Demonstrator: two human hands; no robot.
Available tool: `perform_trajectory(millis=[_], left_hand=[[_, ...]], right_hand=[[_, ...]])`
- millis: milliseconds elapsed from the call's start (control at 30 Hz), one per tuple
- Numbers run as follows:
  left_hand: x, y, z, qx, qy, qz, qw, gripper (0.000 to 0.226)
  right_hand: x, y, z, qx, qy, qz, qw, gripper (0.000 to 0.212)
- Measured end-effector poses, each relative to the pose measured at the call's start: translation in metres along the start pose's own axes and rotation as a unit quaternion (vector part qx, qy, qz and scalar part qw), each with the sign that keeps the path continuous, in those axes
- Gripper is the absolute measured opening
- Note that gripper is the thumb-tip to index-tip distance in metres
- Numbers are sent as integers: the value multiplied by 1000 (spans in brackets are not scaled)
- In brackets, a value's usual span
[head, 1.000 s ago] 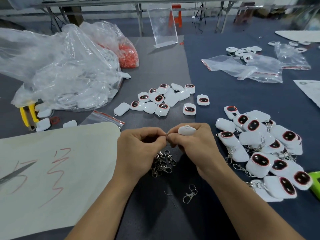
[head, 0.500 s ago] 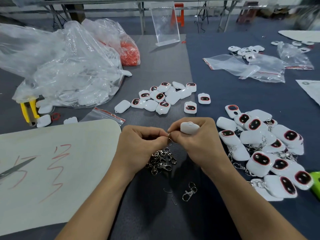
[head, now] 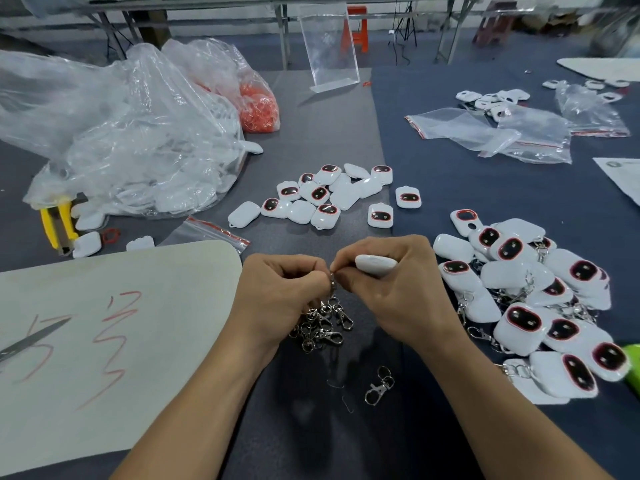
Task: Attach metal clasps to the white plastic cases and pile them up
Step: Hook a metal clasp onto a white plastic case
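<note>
Since half a second ago both hands have stayed together over the heap of clasps (head: 322,327), and the white case (head: 375,264) now juts further out of the right hand (head: 391,289). The table (head: 485,188), grey in the middle and dark blue to the right, carries a big clear bag (head: 114,133) toward its far left corner. A white sheet (head: 121,341) lies at the near left corner, a pile of clasped cases (head: 540,306) by the right edge and loose cases (head: 329,195) mid-table. The right hand grips the white case. Its fingertips meet the left hand (head: 277,292), which pinches a clasp (head: 333,277) just left of the case.
</note>
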State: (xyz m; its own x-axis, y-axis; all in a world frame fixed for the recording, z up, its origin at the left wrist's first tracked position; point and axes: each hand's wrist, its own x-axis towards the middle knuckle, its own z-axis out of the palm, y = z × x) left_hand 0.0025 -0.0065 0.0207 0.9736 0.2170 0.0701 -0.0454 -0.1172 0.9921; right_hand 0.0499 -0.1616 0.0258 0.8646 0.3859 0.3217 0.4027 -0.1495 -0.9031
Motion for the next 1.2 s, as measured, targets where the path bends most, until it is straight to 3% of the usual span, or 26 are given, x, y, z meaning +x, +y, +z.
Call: perform_trajectory(millis=[200,300,333,433,500,567,733,867,1000,1200], left_hand=[[2,-1,2,-36,0,-31,999,13],[0,-5,0,97,75,25,992,7],[0,-7,-1,202,102,61,972,4],[-2,-11,-3,456,148,112,870,14],[0,-13,-2,526,141,145,826,17],[1,-15,3,557,102,184,803,15],[2,-18,13,522,50,207,826,8],[6,-20,9,459,25,137,877,8],[9,-21,6,414,6,101,905,10],[11,-23,3,383,5,91,919,9]], right_hand=[[3,-3,-4,5,-8,9,1000,21],[4,-1,-1,-37,26,78,996,20],[4,2,-1,-56,42,106,992,17],[6,7,-4,-133,43,156,978,13],[7,8,-6,-149,16,178,973,18],[8,9,-6,-149,4,181,972,15],[9,12,-12,-189,-12,137,972,12],[11,14,-16,-160,-48,138,976,7],[10,14,-14,-152,-63,145,976,17],[12,20,-19,-171,-67,141,973,16]])
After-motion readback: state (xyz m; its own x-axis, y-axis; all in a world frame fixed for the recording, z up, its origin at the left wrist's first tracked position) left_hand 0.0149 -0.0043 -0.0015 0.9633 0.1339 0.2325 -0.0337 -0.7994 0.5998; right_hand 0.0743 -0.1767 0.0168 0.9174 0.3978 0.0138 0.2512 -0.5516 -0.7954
